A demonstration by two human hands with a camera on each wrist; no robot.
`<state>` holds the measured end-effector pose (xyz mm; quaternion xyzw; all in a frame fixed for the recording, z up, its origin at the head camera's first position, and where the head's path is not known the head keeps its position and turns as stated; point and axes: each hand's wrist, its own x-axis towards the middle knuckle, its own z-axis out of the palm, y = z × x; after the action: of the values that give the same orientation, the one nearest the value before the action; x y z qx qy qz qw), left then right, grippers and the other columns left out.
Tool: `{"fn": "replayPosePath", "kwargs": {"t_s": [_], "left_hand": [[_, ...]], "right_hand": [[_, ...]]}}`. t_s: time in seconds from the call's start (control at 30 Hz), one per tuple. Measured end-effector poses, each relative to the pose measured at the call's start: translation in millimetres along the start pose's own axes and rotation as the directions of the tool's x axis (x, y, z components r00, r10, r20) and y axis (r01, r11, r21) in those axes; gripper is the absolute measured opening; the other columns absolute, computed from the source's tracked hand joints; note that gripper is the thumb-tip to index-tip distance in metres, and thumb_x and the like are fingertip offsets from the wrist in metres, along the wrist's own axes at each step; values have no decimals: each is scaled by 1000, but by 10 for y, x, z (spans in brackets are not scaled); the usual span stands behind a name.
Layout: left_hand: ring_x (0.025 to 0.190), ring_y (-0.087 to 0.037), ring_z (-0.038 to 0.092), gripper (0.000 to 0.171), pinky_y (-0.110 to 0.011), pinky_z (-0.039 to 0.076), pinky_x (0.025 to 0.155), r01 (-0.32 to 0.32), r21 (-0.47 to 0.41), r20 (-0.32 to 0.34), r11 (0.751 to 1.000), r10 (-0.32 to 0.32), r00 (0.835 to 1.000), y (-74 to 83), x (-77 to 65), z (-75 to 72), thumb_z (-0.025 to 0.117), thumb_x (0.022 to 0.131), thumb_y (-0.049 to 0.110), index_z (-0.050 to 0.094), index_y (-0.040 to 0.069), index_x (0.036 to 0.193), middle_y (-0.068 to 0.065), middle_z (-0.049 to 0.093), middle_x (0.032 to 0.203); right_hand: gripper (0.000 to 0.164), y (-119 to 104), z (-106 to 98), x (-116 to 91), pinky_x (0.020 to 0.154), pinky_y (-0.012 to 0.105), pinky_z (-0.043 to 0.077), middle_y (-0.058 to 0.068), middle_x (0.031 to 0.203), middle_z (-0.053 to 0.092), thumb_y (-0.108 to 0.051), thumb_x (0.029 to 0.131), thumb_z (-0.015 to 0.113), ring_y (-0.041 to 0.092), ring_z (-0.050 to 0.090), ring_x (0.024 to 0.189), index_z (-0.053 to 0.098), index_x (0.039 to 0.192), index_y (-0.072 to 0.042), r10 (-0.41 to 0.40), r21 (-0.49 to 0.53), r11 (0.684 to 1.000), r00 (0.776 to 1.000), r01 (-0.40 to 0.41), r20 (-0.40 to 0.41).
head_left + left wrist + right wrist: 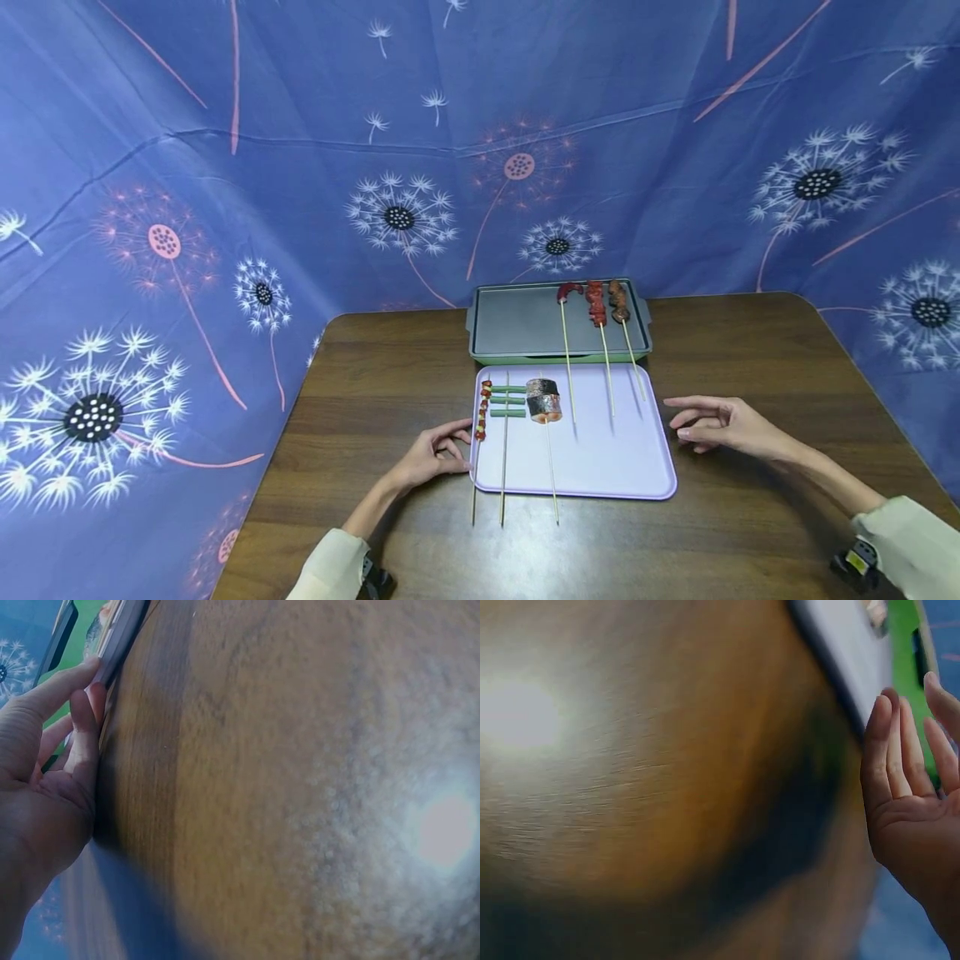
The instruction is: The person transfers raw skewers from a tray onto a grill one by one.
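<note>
In the head view my left hand (429, 458) is at the left edge of a lavender tray (615, 454), fingertips at the rim and thumb apart from the fingers. Closest to it on the tray lies a skewer of small red, yellow and green pieces (481, 417). Beside that are a skewer of green stalks (508, 402) and one with a thick dark-skinned, orange-pink chunk (543, 400). My right hand (727, 427) hovers off the tray's right side, fingers loosely bent, holding nothing. In the left wrist view, fingers (79, 720) reach the tray's side.
Behind the tray stands a grey griddle (517, 321) with a green base. On its right half rest a curled dark red skewer (570, 290), a red meat skewer (596, 302) and a brown one (618, 300), their sticks reaching over the tray. A patterned blue cloth (450, 167) hangs behind the wooden table (360, 375).
</note>
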<state>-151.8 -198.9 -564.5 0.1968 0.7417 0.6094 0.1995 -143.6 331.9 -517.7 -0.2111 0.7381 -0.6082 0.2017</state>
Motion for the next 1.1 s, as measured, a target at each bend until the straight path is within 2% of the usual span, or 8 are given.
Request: {"fn": "replayPosePath", "kwargs": {"t_s": [0.13,0.23,0.4,0.53,0.63,0.77,0.93,1.1], "left_hand": [[78,2,64,73,-11,49,62,18,-5,1,1000,-18,1000,13,9,16,79,82,-6,47,-7,147,-37,59,122],[78,2,64,74,-11,50,63,16,-10,1,1000,-16,1000,15,10,19,78,82,-7,46,-8,148,-38,58,123],[78,1,64,74,-11,51,63,14,-12,-3,1000,-14,1000,11,-3,4,78,82,-7,45,-8,148,-38,58,123],[79,1,64,71,-12,51,64,33,-10,-15,999,-33,999,28,-19,14,77,84,-6,45,-10,147,-38,58,123],[79,0,65,63,-15,52,65,94,-11,-57,995,-95,994,84,-50,62,73,88,-4,48,-9,146,-35,59,124],[73,-4,63,50,-19,53,59,167,-7,-165,986,-166,972,211,-125,171,70,93,2,54,-9,139,-32,63,119],[65,-8,61,42,-23,52,51,174,77,-261,982,-148,954,362,-244,315,73,91,2,62,-9,130,-29,68,107],[66,-5,63,44,-27,56,50,145,113,-260,983,-111,959,412,-345,427,76,89,2,63,-9,130,-27,70,104]], "right_hand": [[55,231,5,-61,74,37,64,4,117,72,1,98,63,9,74,97,40,146,15,27,-4,1000,999,-28,-35],[55,326,59,-58,73,37,64,2,116,71,1,98,63,7,73,97,40,145,16,12,-8,1000,998,-12,-60],[53,355,147,-25,69,34,63,-1,113,71,-1,100,62,3,71,94,41,145,14,0,-41,999,994,-5,-107],[55,374,179,-9,67,30,62,3,112,69,0,96,67,2,70,88,44,144,14,-29,-78,997,992,19,-121],[57,379,187,-9,68,25,59,6,111,69,1,93,71,3,70,84,46,143,14,-65,-127,991,990,49,-127],[58,369,197,-15,70,19,53,9,108,69,1,89,74,5,70,82,49,141,13,-98,-204,976,987,70,-130],[59,353,213,-12,71,20,57,15,106,67,2,87,76,7,69,81,50,139,15,-116,-215,973,986,88,-121],[60,350,212,-16,70,21,59,15,107,66,4,87,76,6,69,82,48,139,17,-127,-206,973,985,102,-116]]}}
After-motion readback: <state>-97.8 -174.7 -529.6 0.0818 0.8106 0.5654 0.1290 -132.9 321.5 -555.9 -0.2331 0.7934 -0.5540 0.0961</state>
